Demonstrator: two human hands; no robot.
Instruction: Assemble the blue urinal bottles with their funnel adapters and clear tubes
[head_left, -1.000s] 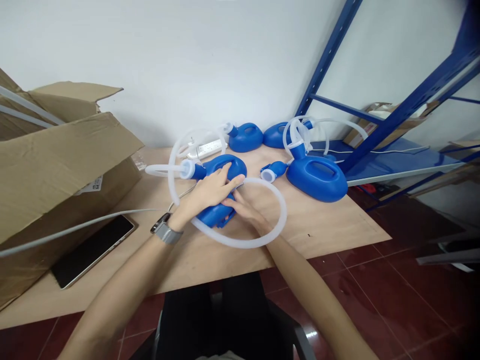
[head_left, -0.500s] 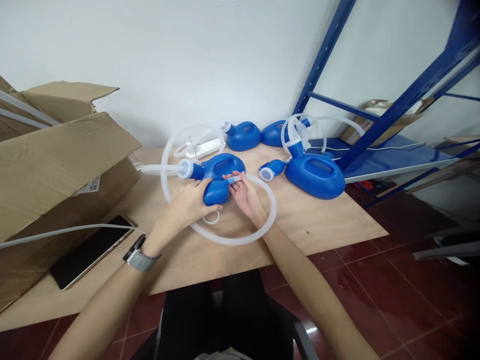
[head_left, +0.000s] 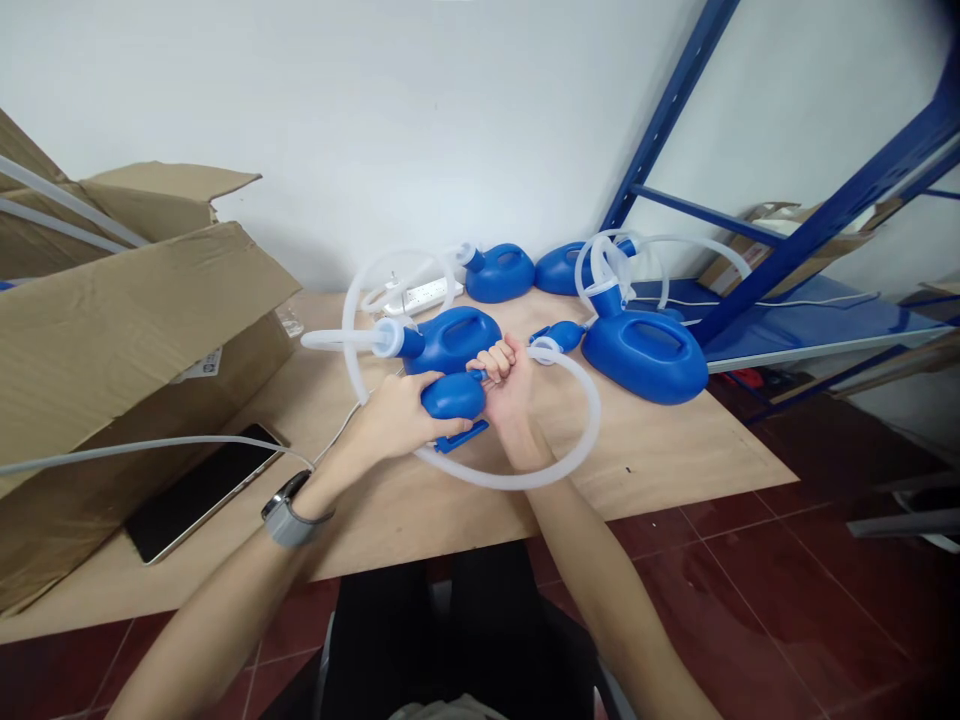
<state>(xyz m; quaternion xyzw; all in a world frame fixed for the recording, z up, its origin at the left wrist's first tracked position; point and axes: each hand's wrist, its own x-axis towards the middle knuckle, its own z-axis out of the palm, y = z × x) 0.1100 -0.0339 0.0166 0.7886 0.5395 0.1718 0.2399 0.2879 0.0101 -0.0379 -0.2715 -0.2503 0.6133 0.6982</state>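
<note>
My left hand [head_left: 394, 415] is closed around a blue bulb-shaped urinal head [head_left: 454, 397], with a flat blue lid or strap [head_left: 463, 437] showing under it. Against the narrow end of this head, my right hand [head_left: 510, 385] wraps its fingers round the end of a translucent white hose [head_left: 589, 425]. Its fist hides the joint between hose and head. The hose loops out to the right and back under both forearms. Just behind my hands a blue urinal bottle [head_left: 454, 340] lies on its side, hose running from its white-rimmed neck.
More blue bottles [head_left: 645, 355] and another urinal head [head_left: 562, 338] lie to the right and back of the wooden table [head_left: 637, 470]. A power strip [head_left: 424, 297] sits near the wall. Left are an open carton [head_left: 150, 330] and a phone [head_left: 202, 490]; a blue metal shelf [head_left: 795, 320] stands right.
My right fingers have gone from loosely supporting the hose end to wrapping round it. The urinal head has turned, so its white ring is hidden and the flat blue part shows. The view shifted slightly.
</note>
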